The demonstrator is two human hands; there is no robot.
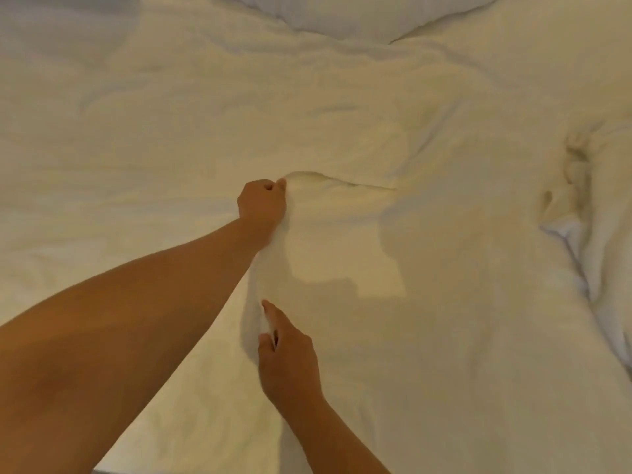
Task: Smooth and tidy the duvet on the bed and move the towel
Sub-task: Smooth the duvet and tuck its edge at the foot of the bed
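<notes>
White duvet [427, 336] covers nearly the whole view, rumpled, with shallow creases across the far half and a deeper bunched fold along the right side. Left hand [261, 205] reaches out over the middle, fist clenched on a raised ridge of the duvet. Right hand [289, 360] lies nearer, thumb and forefinger pinching the same ridge lower down; cloth stands up between the two hands. Pillow [359, 13] sits at the far edge, partly out of view. Crumpled white cloth at the right edge [581, 186] may be the towel, but it looks like the bedding; cannot tell.
</notes>
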